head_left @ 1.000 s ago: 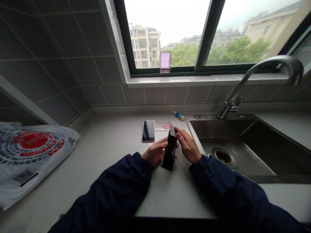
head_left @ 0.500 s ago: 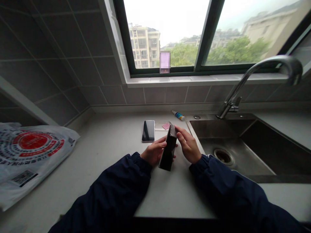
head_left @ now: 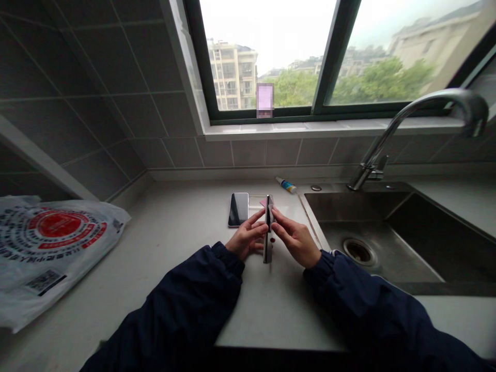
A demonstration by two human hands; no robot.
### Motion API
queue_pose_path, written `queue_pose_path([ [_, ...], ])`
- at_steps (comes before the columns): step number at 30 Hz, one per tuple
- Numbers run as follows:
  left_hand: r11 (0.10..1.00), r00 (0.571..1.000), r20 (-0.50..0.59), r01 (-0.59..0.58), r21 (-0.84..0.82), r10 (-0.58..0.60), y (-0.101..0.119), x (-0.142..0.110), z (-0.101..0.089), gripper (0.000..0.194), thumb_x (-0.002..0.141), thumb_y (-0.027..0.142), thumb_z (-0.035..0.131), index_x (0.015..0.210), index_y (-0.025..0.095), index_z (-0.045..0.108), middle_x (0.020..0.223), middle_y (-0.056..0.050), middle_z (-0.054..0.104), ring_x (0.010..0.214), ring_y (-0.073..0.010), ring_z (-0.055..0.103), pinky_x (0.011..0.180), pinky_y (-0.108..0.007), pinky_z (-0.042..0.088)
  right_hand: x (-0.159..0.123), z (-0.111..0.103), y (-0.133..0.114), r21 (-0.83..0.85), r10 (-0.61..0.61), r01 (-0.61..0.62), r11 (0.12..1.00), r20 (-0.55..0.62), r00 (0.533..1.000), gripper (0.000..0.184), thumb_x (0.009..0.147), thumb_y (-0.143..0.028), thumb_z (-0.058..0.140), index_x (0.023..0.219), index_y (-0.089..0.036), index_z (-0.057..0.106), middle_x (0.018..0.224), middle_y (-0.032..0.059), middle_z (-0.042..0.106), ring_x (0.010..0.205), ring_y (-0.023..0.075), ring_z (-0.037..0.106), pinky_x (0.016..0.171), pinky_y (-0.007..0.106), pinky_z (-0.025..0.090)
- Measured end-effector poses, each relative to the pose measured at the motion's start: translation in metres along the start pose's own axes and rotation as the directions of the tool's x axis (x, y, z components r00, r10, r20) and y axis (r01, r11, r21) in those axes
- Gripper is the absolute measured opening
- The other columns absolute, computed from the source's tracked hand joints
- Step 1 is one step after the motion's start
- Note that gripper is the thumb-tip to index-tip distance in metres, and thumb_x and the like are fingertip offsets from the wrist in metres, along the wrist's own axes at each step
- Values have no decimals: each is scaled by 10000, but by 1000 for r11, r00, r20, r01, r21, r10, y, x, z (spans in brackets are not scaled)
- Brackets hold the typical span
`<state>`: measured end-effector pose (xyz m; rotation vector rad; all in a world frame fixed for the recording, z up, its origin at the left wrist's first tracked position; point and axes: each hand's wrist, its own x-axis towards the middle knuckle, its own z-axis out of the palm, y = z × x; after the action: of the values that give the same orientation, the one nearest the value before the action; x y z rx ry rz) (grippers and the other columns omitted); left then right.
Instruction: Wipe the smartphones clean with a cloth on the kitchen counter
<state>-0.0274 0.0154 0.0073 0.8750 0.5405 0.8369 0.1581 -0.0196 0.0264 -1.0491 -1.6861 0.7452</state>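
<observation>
A dark, slim phone (head_left: 267,248) stands edge-on above the counter, between my two hands. My left hand (head_left: 248,237) is closed on it from the left, with the fingers around its lower part. On the right side, my right hand (head_left: 296,238) pinches near its upper edge with thumb and fingers; whether a thin layer is between them I cannot make out. Just behind my left hand, another phone (head_left: 238,209) with a white rim lies screen up. Next to it are a clear flat piece (head_left: 254,198) and a small pink piece (head_left: 264,202), partly hidden by the held phone.
A small blue and white tube (head_left: 285,185) lies near the back wall. To the right are a steel sink (head_left: 329,237) and a curved tap (head_left: 391,129). A white plastic bag (head_left: 93,253) with red print rests at the left. The window (head_left: 267,119) is behind the counter.
The held phone has turned from showing its dark glossy face to being edge-on. My right fingers have moved slightly down and left, closer to my left hand.
</observation>
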Motion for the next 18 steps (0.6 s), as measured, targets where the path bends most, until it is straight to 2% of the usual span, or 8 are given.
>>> queue_pose_path([
  [3,998,997,-63,-41,-44,38,0,0,2,741,777,294,826,1454,323,526,1171,-79,692,744,-134,688,522,-198,527,-2,1,-2,-1,-9,9,1000,11,1000,505,952,-451,637,1409,-241,600,1494,85,541,1415,293,486,1210,512,355],
  [5,995,992,-108,-74,-60,67,1,1,3,751,779,297,826,1462,322,513,1216,-93,689,788,-155,703,554,-217,547,-5,2,-3,-1,-29,29,1000,41,999,506,926,-420,682,1397,-249,613,1463,84,575,1381,305,528,1193,525,383],
  [10,982,951,-252,-187,-8,179,3,4,4,822,753,314,853,1482,338,473,1159,-82,697,829,-185,717,648,-275,590,-10,6,-6,55,-19,11,998,151,988,543,888,-373,728,1406,-266,606,1397,67,645,1271,317,634,1099,518,504],
  [14,973,921,-321,-230,15,223,7,3,6,845,698,300,892,1449,343,506,1142,-68,662,796,-170,702,671,-313,612,-12,9,-9,53,15,-24,998,165,986,456,908,-345,687,1354,-258,658,1197,46,764,1046,277,748,930,424,613],
  [18,966,905,-340,-255,51,257,9,3,5,798,712,236,873,1426,340,533,1242,-80,614,877,-183,706,735,-340,625,-10,9,-7,34,45,-49,998,97,994,322,911,-309,657,1212,-225,736,1002,28,794,804,211,753,760,313,615],
])
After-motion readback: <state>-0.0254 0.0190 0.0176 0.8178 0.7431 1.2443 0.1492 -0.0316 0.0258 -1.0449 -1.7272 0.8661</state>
